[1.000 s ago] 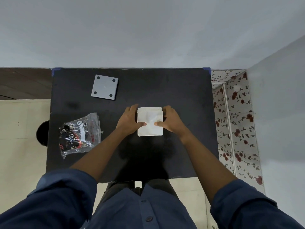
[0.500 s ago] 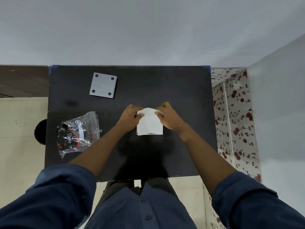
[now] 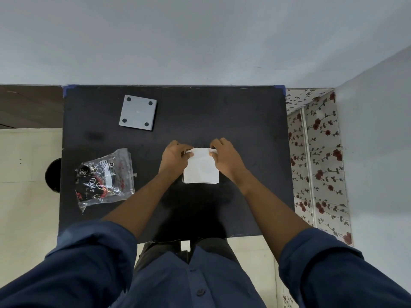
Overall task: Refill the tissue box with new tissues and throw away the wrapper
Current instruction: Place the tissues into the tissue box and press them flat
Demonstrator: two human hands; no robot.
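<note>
While both hands pinch its far edge, the white stack of tissues [image 3: 201, 168] lies flat on the black table [image 3: 244, 130]. Left hand [image 3: 173, 155] grips the far left corner, fingers curled over it; right hand [image 3: 224, 157] grips the far right corner the same way, so the stack sits between and just nearer than the knuckles. Well to the left of the stack lies the crumpled clear wrapper [image 3: 105, 176]. Beyond and left of the stack sits a grey square plate [image 3: 138, 112].
</note>
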